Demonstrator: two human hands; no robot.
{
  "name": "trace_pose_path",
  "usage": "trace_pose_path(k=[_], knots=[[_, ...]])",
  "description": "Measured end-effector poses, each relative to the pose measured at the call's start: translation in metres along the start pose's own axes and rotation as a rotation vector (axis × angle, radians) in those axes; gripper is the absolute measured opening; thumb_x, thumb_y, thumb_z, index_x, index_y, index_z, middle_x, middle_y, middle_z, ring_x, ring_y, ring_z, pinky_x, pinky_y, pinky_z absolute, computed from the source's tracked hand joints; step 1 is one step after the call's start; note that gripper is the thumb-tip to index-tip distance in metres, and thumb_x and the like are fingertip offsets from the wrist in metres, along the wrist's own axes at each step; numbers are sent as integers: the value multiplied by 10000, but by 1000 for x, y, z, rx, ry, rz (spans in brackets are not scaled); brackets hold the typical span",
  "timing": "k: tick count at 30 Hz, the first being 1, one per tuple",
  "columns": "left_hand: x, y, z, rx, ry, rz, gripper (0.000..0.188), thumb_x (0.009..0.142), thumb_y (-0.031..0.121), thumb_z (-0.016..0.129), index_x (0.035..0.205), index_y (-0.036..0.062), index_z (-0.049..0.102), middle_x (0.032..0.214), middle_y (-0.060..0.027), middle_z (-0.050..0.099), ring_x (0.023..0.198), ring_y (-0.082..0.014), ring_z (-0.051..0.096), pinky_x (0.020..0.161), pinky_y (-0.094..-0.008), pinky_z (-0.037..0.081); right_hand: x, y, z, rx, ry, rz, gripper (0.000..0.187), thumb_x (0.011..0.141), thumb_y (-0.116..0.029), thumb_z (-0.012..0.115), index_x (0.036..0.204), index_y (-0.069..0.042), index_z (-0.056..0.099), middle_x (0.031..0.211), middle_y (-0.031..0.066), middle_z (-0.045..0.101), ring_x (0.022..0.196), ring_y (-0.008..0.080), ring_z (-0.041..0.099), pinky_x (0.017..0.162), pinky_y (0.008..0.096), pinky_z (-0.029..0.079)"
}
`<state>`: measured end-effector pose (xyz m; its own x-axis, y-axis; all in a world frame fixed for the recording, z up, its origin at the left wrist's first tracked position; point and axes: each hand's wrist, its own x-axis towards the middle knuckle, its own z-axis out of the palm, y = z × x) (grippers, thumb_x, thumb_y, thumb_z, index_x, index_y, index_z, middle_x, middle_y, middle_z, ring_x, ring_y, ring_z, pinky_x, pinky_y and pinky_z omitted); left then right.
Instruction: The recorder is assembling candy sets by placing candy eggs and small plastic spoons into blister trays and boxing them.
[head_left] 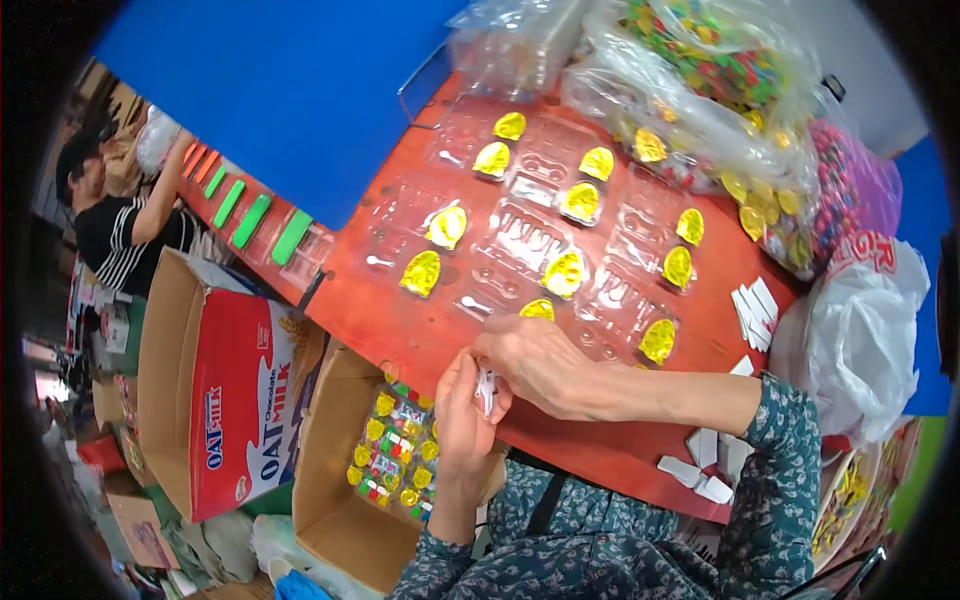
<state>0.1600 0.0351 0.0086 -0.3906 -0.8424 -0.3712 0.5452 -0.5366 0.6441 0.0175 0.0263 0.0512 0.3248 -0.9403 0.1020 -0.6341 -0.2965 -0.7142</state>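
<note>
My left hand (458, 420) is closed around a small white piece (486, 393), partly hidden by the fingers. My right hand (545, 372) meets it from the right with its fingers bent together at the left fingertips; what they pinch, if anything, is hidden. Just beyond both hands, clear plastic molded trays (525, 238) lie in rows on the red table (370, 335). Yellow-gold foil-wrapped pieces (420, 273) sit in them, and one foil piece (537, 309) is right by my right knuckles. Flat white pieces (757, 312) lie scattered along the table's right side.
Plastic bags of colorful small items (700, 60) crowd the far right, with a white bag (860, 335) below them. An open carton (340, 490) holding filled packs stands left of my lap, beside a red-and-white box (235, 390). A co-worker (120, 220) is at the far left.
</note>
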Motion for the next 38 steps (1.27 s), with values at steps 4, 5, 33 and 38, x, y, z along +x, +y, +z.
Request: trace_pose_path(k=[4,5,33,38], knots=[[-7,-11,-2,-76,-36,-97,271,983,296,389,958,64,526,734,-25,563,573,-100,525,439,-194,355,-17,-2,0,-55,37,-21,172,632,-35,630,785,25,582,796,180,564,704,362,597,581,423,490],[-9,-14,-2,-91,-93,-121,266,982,296,393,959,70,531,745,-24,566,591,-109,529,442,-201,347,-22,-1,0,-49,46,-21,175,625,-38,637,777,27,579,796,179,560,698,365,595,581,424,489],[-19,-74,104,-130,-302,-841,317,967,116,401,1226,-64,431,1095,-224,538,907,-283,589,690,-284,534,-299,-11,-173,-527,675,175,169,828,-140,591,888,15,621,784,125,620,714,281,587,660,339,462],[-28,-95,136,-163,-216,-867,308,955,133,420,1169,-87,446,1232,-291,467,1164,-443,452,961,-489,444,-344,-25,-178,-329,705,531,164,813,-118,597,887,22,642,758,111,644,671,250,602,653,322,476]])
